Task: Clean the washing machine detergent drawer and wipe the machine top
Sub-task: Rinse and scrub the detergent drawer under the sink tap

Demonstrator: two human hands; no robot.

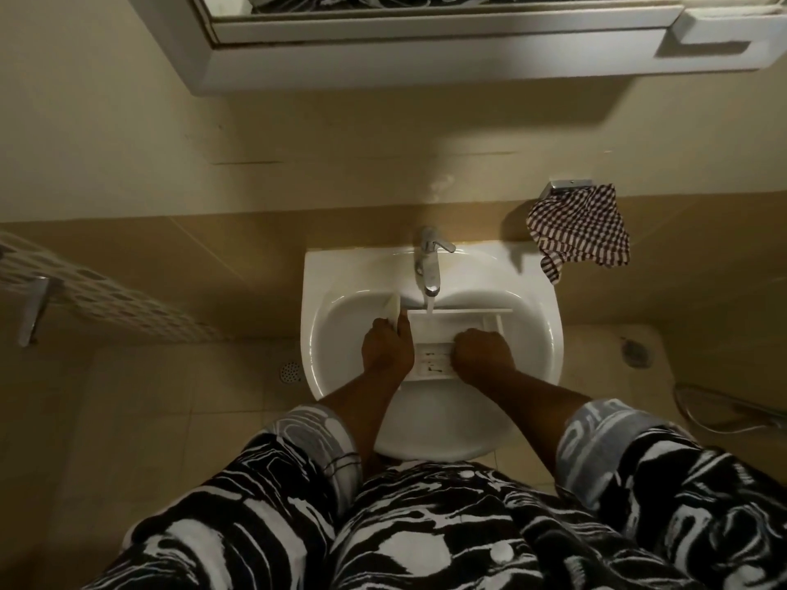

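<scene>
Drawer [451, 330] in sink [323, 266] under tap [428, 270] — left hand [387, 349] fingers grasping it, right hand [483, 355] fingers curled, hold unclear

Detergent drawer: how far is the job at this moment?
Done: the detergent drawer is out and lies in the sink. In hand: water from the tap runs on it, the left hand grips its end, the right hand curls over its compartments; dark spots show there. Left: finishing the rinse, putting it back, wiping the machine top, not in view.
</scene>
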